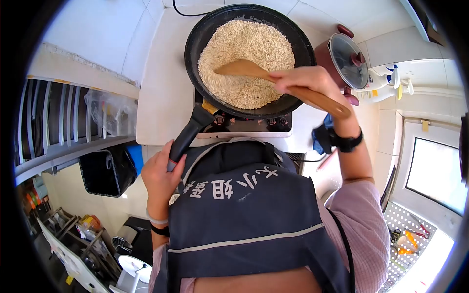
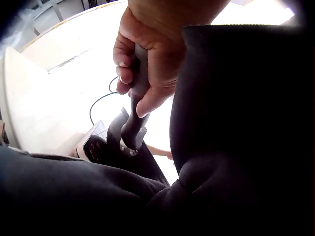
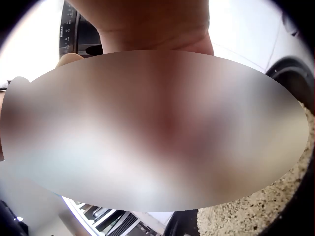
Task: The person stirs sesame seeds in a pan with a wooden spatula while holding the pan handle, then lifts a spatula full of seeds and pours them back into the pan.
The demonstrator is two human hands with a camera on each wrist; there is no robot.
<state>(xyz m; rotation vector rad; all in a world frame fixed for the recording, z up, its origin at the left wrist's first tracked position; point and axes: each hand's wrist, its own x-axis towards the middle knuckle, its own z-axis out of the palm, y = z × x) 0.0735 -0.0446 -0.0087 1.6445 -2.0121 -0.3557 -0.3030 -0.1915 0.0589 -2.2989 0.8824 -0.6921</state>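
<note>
A black pan (image 1: 192, 63) holds a wide layer of pale grains (image 1: 264, 44), on a black cooktop (image 1: 249, 126). The left hand (image 1: 162, 171) grips the pan's black handle (image 1: 188, 134); in the left wrist view, the left hand (image 2: 152, 54) has its fingers and thumb round that handle (image 2: 141, 73). Across the pan, the right hand (image 1: 310, 80) holds a wooden spatula (image 1: 244, 68), its flat end among the grains at the left. In the right wrist view a large blur hides most of the right hand; grains (image 3: 246, 216) show at the lower right.
A dark red pot (image 1: 327, 58) with a glass lid stands right of the pan, spray bottles (image 1: 383, 90) beyond it. Left of the counter (image 1: 159, 97) are a metal rack (image 1: 58, 117) and a bin with a black liner (image 1: 105, 171). A dark apron (image 1: 244, 210) covers the person's front.
</note>
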